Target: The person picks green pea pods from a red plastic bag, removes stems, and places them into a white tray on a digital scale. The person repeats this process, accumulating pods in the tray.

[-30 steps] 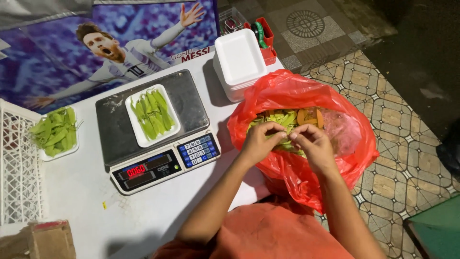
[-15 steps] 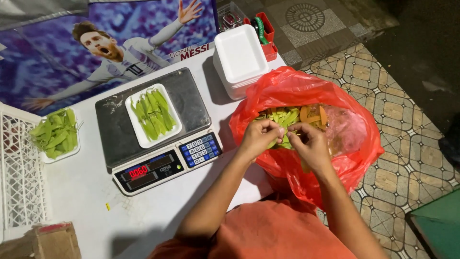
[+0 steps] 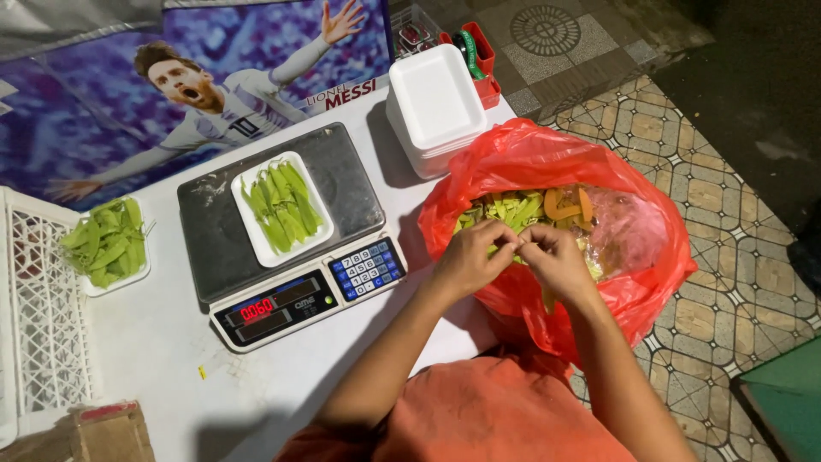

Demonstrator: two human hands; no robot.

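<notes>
My left hand [image 3: 468, 257] and my right hand [image 3: 553, 259] meet fingertip to fingertip over the mouth of a red plastic bag [image 3: 560, 158] at the table's right edge. Both pinch the same green pea pod [image 3: 506, 248] taken from the heap of green pods [image 3: 505, 208] inside the bag. Some orange pieces [image 3: 566, 204] lie among the pods. On the scale [image 3: 282, 235] to the left sits a white foam tray of green pods [image 3: 280, 207].
A stack of white foam trays [image 3: 434, 107] stands behind the bag. Another tray of pods [image 3: 107, 244] lies at the left beside a white plastic crate [image 3: 38, 316]. A cardboard box [image 3: 103, 432] sits at the near left. Patterned floor tiles [image 3: 710, 248] lie to the right.
Both hands have stayed together over the bag, working the pod between their fingertips. The view has shifted slightly; the scale and trays have not moved.
</notes>
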